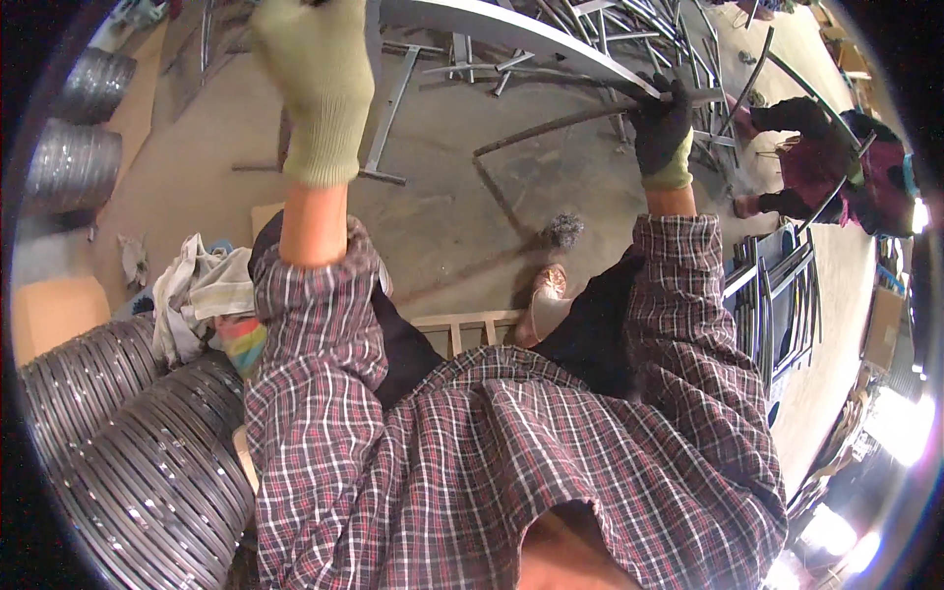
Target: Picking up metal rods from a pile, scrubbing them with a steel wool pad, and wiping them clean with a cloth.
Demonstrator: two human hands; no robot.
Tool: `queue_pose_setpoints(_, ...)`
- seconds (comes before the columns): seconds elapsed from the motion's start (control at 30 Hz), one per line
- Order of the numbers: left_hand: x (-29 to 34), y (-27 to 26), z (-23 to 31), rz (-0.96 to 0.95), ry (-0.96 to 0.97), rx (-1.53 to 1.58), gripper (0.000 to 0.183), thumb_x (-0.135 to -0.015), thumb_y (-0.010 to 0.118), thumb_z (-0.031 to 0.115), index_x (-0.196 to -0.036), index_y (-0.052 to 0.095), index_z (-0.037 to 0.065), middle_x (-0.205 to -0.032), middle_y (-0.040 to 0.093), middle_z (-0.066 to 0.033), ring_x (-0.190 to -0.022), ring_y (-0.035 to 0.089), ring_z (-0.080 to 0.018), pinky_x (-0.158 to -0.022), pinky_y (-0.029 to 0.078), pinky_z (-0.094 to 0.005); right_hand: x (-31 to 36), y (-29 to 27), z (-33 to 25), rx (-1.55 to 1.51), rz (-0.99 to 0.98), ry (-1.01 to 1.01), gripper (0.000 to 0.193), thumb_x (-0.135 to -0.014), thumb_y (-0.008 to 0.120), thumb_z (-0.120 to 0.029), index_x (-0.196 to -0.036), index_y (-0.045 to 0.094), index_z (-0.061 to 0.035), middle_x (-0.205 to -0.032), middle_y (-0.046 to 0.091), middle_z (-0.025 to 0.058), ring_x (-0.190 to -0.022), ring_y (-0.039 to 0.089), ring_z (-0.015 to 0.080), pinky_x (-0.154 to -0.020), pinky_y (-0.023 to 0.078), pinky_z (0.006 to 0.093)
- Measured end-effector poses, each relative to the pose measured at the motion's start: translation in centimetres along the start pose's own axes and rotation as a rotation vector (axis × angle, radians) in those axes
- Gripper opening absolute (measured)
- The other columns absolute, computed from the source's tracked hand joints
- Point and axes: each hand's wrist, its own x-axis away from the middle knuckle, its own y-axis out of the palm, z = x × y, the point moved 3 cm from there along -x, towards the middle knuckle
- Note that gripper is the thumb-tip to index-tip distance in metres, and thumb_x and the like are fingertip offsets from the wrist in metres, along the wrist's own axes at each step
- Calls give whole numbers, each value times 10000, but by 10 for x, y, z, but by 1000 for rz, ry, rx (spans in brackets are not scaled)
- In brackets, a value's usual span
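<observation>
A wide grey metal bar (531,37) bends in an arc across the top of the view. My right hand (661,133), in a black-coated glove with a pale green cuff, is closed around its right end. My left hand (317,93), in a pale green knitted glove, is raised beside the bar's left end. That hand is smeared by motion and its fingers are hidden at the top edge, so its grip does not show. Below the bar, a bent dark metal tube (531,133) reaches toward the floor.
Many metal tubes and frames (610,29) are heaped ahead. Large coils of dark strip (162,472) stand at my left, with cloths (202,295) on them. A co-worker (836,162) handles tubes at the right. Stacked curved tubes (777,295) are near my right arm.
</observation>
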Motion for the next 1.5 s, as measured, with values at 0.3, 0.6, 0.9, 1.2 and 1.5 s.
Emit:
queue_pose_setpoints(0.3, 8, -11, -11, 87, 91, -31, 358, -860, 683, 104, -1154, 599, -84, -1023, 686, -118, -956, 632, -214, -893, 467, -354, 8, 5, -6, 263, -273, -237, 321, -936, 583, -84, -1242, 517, -11, -1195, 588, 141, -1116, 583, 234, -936, 485, 322)
queue_pose_setpoints(0.6, 5, -32, -31, 167, -2, 96, 165, -864, 667, 97, -969, 651, -30, -758, 620, -12, -701, 514, -78, -659, 449, -286, 9, 42, -32, 749, -365, -577, 282, -997, 455, -166, -1182, 589, 0, -1098, 641, 88, -985, 594, 170, -868, 486, 297)
queue_pose_setpoints(0.9, 21, -40, -136, 386, -404, 315, 225, -850, 684, 175, -887, 646, -44, -736, 622, -52, -622, 516, -136, -617, 437, -342, 85, 130, -146, 644, -208, -1004, 395, -988, 432, -263, -1117, 644, 44, -1054, 692, 156, -951, 665, 235, -883, 493, 348)
queue_pose_setpoints(1.2, 44, -13, -126, 283, -912, 917, 123, -875, 640, 52, -987, 660, 5, -886, 680, -89, -832, 658, -202, -764, 533, -310, 107, 180, -195, 1229, -169, -1630, 331, -963, 446, -178, -1023, 719, -1, -948, 713, 72, -855, 668, 169, -715, 527, 305)
queue_pose_setpoints(1.5, 43, -1, -162, 216, -695, 1001, 181, -919, 591, 139, -1024, 681, 22, -922, 680, -72, -849, 631, -176, -793, 495, -306, 145, 193, -192, 607, -283, -1172, 383, -949, 503, -219, -1134, 598, 103, -1068, 673, 182, -980, 665, 248, -843, 558, 381)
